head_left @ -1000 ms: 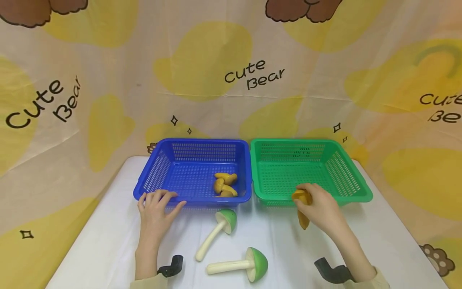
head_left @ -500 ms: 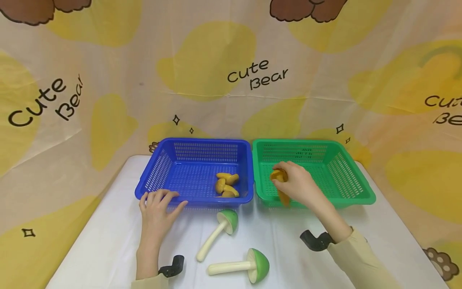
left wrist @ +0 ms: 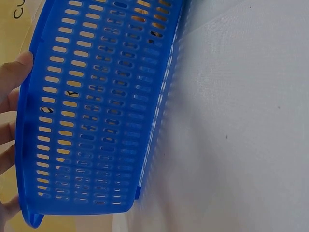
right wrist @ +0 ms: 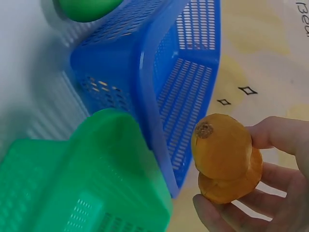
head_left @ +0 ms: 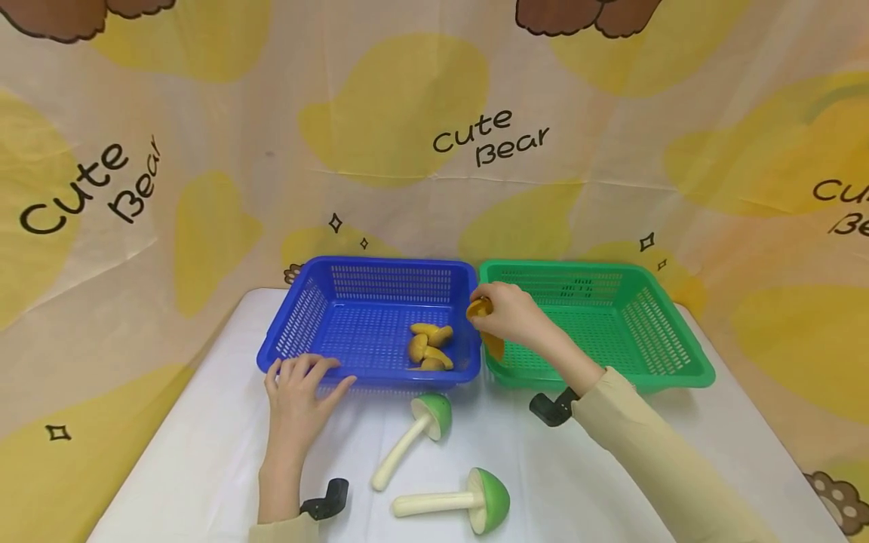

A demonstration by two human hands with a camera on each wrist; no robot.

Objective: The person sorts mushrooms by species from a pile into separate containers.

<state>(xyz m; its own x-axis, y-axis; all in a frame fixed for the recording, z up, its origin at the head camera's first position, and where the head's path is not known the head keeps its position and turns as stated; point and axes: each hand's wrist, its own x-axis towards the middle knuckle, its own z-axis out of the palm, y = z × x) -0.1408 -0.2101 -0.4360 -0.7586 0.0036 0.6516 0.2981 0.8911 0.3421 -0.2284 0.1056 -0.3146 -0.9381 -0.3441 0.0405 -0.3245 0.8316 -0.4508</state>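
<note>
My right hand [head_left: 514, 314] holds an orange-yellow mushroom [right wrist: 223, 152] between thumb and fingers. It hangs above the left rim of the green basket [head_left: 672, 381], near where that basket meets the blue basket [head_left: 366, 375]. In the right wrist view the mushroom shows a rounded body with a rough brown spot. My left hand [head_left: 296, 400] rests with spread fingers on the front rim of the blue basket, and its thumb [left wrist: 21, 72] shows at the rim in the left wrist view. Several yellow-brown mushrooms [head_left: 431, 333] lie inside the blue basket, at its right.
Two green-capped mushrooms with long white stems lie on the white table [head_left: 577, 490]: one [head_left: 431, 415] just before the blue basket, the other [head_left: 485, 501] nearer me. A patterned cloth [head_left: 407, 113] hangs behind the baskets.
My right hand has carried the orange-yellow mushroom leftward and up, from the green basket's front rim to its left rim beside the blue basket. The left hand stays on the blue rim.
</note>
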